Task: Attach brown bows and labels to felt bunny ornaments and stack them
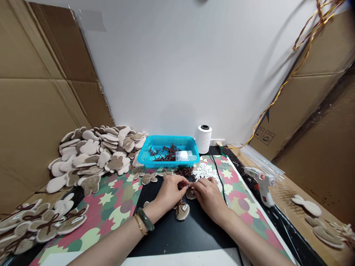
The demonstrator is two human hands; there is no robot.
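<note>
Tan piece, turquoise basket, star-patterned mat

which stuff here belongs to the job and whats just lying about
Likely part of the job:
plush piece with bow and label, near both hands
pile of plush pieces
dark brown ribbon bits
small white labels
glue gun, perhaps, though untouched

Probably just lying about:
twisted cord
clear plastic strips
cardboard

A white wall is flanked by cardboard panels; the tabletop is partly covered by a patterned sheet.
</note>
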